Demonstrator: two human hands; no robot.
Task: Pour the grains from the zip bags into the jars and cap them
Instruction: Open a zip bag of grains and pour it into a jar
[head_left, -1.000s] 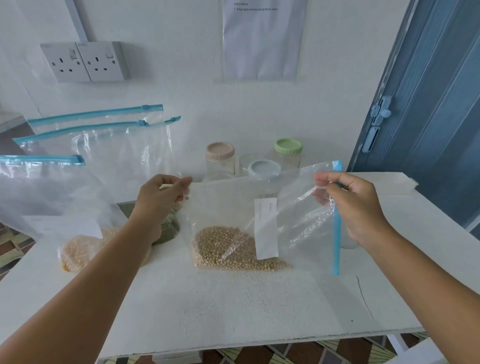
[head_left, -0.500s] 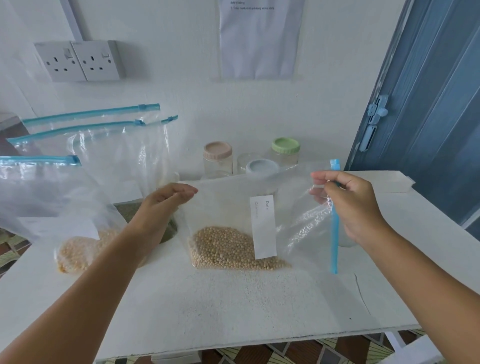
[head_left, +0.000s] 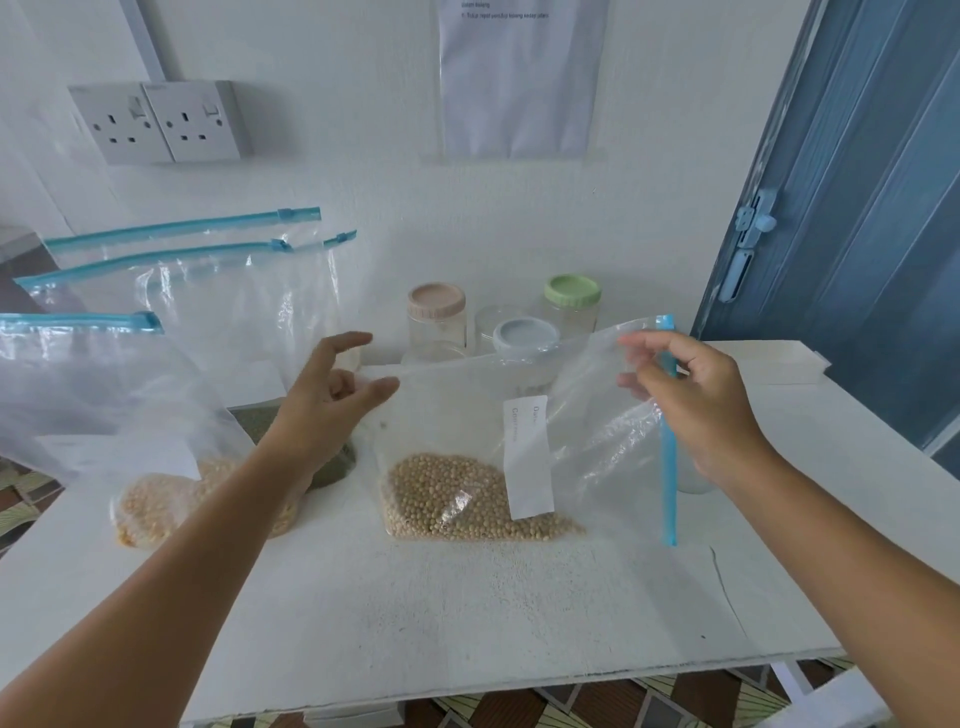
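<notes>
Clear zip bag of soybeans (head_left: 483, 493) is sitting on the table between the hands. Left hand (head_left: 332, 400) has just let go of its corner and is hovering with fingers spread; right hand (head_left: 696, 400) is still pinching the blue zip strip (head_left: 669, 467), ready for opening. Capped jars (head_left: 524, 338) are waiting beyond.

Upright soybean zip bag (head_left: 498, 467), capped jars (head_left: 524, 338)
</notes>
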